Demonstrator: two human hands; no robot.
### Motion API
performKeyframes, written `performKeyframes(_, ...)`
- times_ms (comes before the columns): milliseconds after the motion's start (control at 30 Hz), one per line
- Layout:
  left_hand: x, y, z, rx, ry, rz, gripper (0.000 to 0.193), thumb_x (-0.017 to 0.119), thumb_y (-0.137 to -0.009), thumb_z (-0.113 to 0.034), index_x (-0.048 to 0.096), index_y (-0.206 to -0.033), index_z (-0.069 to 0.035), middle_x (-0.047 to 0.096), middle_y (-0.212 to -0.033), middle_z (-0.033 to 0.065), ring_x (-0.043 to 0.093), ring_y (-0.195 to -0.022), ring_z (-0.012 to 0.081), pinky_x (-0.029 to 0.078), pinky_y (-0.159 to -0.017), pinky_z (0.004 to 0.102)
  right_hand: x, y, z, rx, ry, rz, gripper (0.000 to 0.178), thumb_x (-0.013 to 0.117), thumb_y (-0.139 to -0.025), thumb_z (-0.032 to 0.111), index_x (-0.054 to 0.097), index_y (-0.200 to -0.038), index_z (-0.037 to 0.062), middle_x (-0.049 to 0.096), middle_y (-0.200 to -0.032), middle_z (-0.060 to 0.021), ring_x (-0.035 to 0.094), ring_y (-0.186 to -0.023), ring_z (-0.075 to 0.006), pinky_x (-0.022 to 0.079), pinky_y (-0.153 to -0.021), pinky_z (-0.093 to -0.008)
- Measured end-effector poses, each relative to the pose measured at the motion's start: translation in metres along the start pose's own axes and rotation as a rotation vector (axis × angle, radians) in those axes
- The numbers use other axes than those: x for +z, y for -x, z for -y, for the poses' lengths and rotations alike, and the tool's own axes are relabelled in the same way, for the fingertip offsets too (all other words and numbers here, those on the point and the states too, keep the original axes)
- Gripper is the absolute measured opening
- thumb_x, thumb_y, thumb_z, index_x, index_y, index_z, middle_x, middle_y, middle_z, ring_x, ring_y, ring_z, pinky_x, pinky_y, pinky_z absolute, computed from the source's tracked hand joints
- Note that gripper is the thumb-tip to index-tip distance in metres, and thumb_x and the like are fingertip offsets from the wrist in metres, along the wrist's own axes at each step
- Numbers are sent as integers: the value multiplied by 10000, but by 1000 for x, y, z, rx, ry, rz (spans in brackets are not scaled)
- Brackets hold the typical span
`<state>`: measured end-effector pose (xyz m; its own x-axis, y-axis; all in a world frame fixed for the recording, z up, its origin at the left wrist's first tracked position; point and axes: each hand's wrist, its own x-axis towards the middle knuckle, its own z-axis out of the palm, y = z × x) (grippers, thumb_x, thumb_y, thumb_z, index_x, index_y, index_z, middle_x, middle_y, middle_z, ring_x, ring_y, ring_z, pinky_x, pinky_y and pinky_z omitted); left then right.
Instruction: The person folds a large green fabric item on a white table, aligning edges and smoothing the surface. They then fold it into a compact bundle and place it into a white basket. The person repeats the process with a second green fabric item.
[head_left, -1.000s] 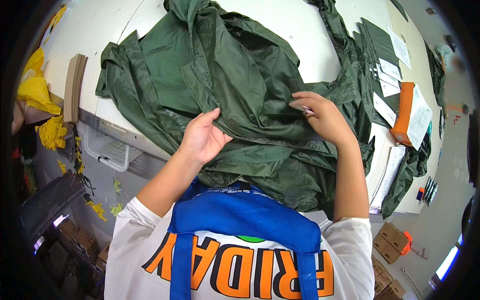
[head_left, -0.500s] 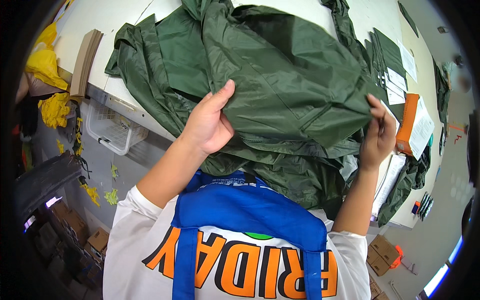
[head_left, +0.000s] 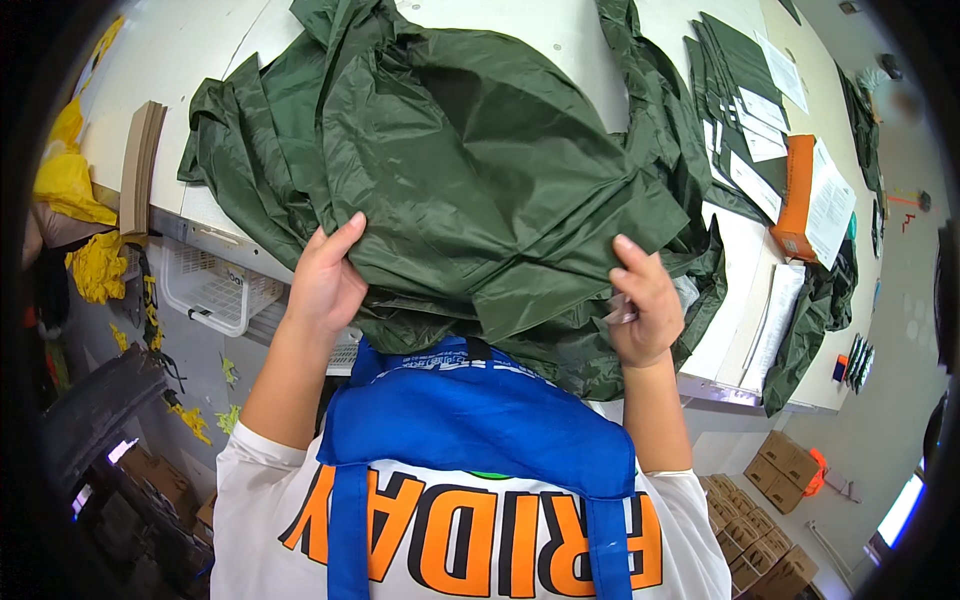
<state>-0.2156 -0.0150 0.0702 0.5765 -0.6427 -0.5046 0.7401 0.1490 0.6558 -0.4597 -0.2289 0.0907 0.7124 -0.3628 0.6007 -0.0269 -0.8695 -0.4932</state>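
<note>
The green fabric, a thin, creased dark green sheet folded over itself, occupies the centre and upper centre of the frame. It lies on the white tabletop, and its lower edge hangs over the near tabletop edge.

The left hand, left of centre, is closed on the lower left edge of the green fabric, fingers on top of the fold. The right hand, right of centre, is closed on the lower right corner of the green fabric, with a small pale tag between its fingers.

Surrounding items:
1. A stack of folded green pieces with white labels, upper right of the frame.
2. An orange box just below that stack.
3. A white wire basket under the tabletop edge, left of the left hand.
4. Yellow cloth at the far left.
5. A blue apron at the lower centre.
</note>
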Motion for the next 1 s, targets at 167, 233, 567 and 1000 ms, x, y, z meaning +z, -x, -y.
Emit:
performKeyframes(167,28,1,2,986,-1169,-176,794,657,-801,-145,201,-1439,-25,317,-1430,199,298,-1341,335,225,-1104,461,8,0,21,122,-278,205,250,607,-722,-52,587,-966,1,661,-1068,-168,651,-805,-285,513,-689,-359)
performKeyframes(233,63,2,2,1020,-1369,387,742,651,-810,-339,319,-1420,-78,337,-1424,226,270,-1359,375,151,-1118,524,-1,-19,16,390,-445,713,191,599,-798,9,599,-987,34,670,-963,-111,655,-798,-257,513,-677,-340)
performKeyframes(567,70,-26,106,239,-2045,916,706,534,-824,-604,344,-1432,-298,383,-1397,240,349,-1315,409,231,-1052,601,71,-152,-231,785,449,291,308,511,-915,280,669,-1042,48,571,-1226,-203,550,-1124,-332,415,-950,-400)
performKeyframes(1000,125,-109,-10,-290,-748,472,1030,779,-743,-332,116,-1498,-104,261,-1491,215,313,-1337,314,265,-1076,429,36,-27,8,-118,-211,925,191,623,-748,119,688,-927,118,523,-817,-65,537,-882,-273,428,-822,-400)
